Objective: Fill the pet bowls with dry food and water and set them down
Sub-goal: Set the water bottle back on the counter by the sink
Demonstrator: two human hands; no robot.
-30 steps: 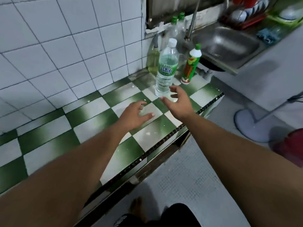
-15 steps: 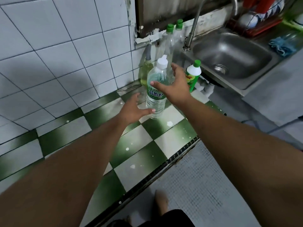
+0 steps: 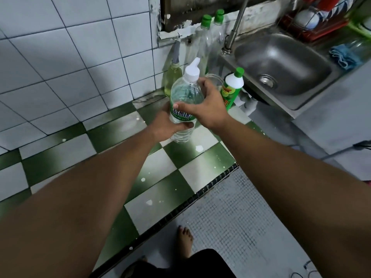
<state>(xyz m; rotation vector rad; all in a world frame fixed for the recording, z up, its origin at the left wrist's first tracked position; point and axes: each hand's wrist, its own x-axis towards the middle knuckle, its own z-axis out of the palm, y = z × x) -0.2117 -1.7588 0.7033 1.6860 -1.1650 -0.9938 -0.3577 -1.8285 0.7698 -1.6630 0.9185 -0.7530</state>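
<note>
White wall tiles back a green-and-white checkered surface (image 3: 60, 153). Toward 12 o'clock, the left hand (image 3: 164, 125) has now closed round the lower water bottle (image 3: 186, 93), joining the right hand (image 3: 206, 109) gripping its shoulder. The cap is on, so I judge opening comes next. The sink (image 3: 281, 63) lies at 2 o'clock; no bowls show.

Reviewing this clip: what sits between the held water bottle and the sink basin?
In the head view, a green-capped cleaner bottle stands between the water bottle and the sink. The right hand, gripping the water bottle, overlaps its lower left side.
</note>
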